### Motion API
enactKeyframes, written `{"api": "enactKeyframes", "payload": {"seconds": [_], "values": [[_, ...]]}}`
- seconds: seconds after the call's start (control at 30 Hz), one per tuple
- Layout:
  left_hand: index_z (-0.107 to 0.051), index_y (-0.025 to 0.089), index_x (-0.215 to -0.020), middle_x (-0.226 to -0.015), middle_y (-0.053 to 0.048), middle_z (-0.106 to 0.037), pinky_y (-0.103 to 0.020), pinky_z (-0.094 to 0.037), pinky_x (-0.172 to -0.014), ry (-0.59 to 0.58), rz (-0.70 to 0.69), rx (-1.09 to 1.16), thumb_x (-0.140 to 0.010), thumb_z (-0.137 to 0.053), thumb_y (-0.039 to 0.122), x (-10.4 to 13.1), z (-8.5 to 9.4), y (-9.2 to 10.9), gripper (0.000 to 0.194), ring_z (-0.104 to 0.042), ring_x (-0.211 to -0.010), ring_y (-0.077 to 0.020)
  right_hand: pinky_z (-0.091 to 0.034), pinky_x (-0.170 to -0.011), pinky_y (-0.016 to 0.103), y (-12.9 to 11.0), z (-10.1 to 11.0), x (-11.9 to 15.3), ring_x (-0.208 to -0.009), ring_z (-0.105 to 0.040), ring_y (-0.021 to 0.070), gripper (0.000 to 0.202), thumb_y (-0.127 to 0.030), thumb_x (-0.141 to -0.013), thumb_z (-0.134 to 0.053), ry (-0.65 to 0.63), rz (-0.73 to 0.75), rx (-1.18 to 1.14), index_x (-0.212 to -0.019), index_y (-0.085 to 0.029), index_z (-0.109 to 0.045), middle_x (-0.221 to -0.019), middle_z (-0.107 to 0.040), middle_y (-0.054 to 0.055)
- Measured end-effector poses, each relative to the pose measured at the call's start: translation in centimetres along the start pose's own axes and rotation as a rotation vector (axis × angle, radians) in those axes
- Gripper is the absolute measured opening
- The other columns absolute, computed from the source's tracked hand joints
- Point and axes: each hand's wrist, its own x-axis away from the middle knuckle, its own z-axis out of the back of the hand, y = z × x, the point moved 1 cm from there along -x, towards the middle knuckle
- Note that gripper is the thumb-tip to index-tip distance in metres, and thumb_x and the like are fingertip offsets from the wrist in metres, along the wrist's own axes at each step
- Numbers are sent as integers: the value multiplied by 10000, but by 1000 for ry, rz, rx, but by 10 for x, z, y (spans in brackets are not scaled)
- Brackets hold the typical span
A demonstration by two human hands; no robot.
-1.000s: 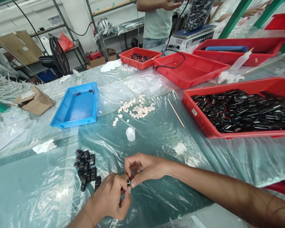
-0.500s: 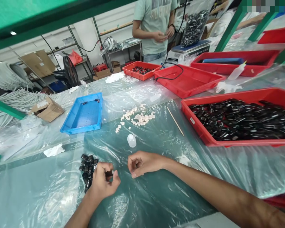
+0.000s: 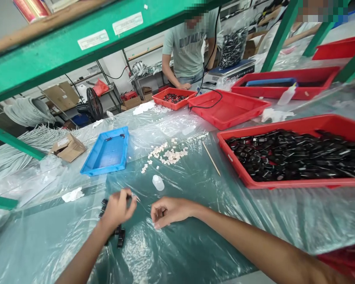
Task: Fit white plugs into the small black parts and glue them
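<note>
My left hand [image 3: 120,209] pinches a small pale piece with a thin pointed end, too small to name, just above the plastic-covered table. Black parts [image 3: 121,238] lie under and beside this hand, partly hidden by it. To its right, my right hand [image 3: 168,212] is curled with thumb and fingertips together; whatever it holds, if anything, is hidden. A small translucent bottle [image 3: 158,182] lies beyond my right hand. Farther off are scattered small white pieces [image 3: 173,156] and a thin wooden stick [image 3: 211,158].
A blue tray [image 3: 105,152] with a few dark parts stands at the left. On the right is a red tray [image 3: 248,182] full of black parts. More red trays stand behind it. A green beam [image 3: 56,49] crosses overhead. Across the table stands a person [image 3: 187,51].
The view has tilted and shifted. My left hand has moved up off the black parts, and a thin pointed piece now shows at its fingertips. The person opposite has reached down to a red tray.
</note>
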Motion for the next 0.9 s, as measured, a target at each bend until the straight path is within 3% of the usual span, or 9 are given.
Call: {"api": "enactKeyframes", "payload": {"seconds": [0.07,0.1,0.2,0.3,0.4,0.5,0.63,0.8,0.9], "values": [[-545,212,-1083,-839,-68,-732,-393,-605,-682,-32,82,-88,-972,-574,363,-37,15,-28,189,-732,-727,-270,-557,-556,223,-3,1,2,-663,-641,134,420,-514,-647,-987,-14,-4,14,-871,-240,-761,-800,-731,-1],[-541,172,-1187,-1064,-148,-748,-450,-618,-836,-48,115,-123,-973,-595,381,-56,24,-43,305,-746,-957,-313,-562,-560,219,-4,2,2,-674,-649,136,432,-524,-645,-986,-20,-10,21,-879,-238,-763,-815,-737,1],[-416,48,-1443,-1519,-309,-525,-637,-480,-1120,-90,193,-203,-968,-635,419,-103,51,-76,641,-532,-1385,-448,-578,-591,212,-6,6,5,-718,-670,135,424,-542,-679,-963,-31,-15,39,-908,-242,-771,-859,-747,1],[-261,-15,-1559,-1664,-353,-298,-708,-322,-1226,-83,227,-262,-1071,-489,408,-123,73,-85,685,-330,-1536,-484,-578,-612,213,-7,8,9,-712,-666,124,385,-554,-717,-933,-32,-1,45,-905,-261,-767,-848,-737,-16],[-282,30,-1571,-1679,-297,-287,-653,-288,-1270,-106,194,-306,-1133,-340,410,-122,89,-77,582,-309,-1555,-423,-571,-600,235,-9,7,12,-705,-664,136,386,-550,-700,-942,-24,9,53,-883,-265,-757,-843,-732,-16],[-350,70,-1545,-1649,-245,-349,-626,-299,-1270,-139,147,-356,-1150,-272,468,-116,102,-68,566,-336,-1532,-394,-567,-625,250,-12,4,15,-717,-660,142,331,-557,-802,-870,3,22,80,-909,-265,-758,-861,-729,5],[-406,22,-1503,-1613,-239,-400,-607,-306,-1264,-157,118,-428,-1162,-209,463,-108,119,-66,591,-351,-1522,-374,-561,-629,251,-9,3,14,-704,-649,140,344,-565,-857,-819,2,20,129,-943,-237,-757,-853,-722,21],[-651,7,-1271,-1590,-220,-504,-590,-246,-1299,-251,114,-502,-1153,-239,349,-97,141,-63,547,-374,-1529,-352,-552,-641,261,-5,-1,11,-705,-650,139,391,-563,-896,-774,-24,16,170,-963,-180,-734,-835,-701,26],[-752,67,-1108,-1426,-183,-680,-552,-310,-1281,-332,151,-511,-1119,-349,326,-90,147,-64,480,-521,-1429,-336,-537,-633,270,-10,-5,16,-707,-655,149,326,-514,-895,-794,-29,24,206,-914,-195,-727,-860,-725,49]]}}
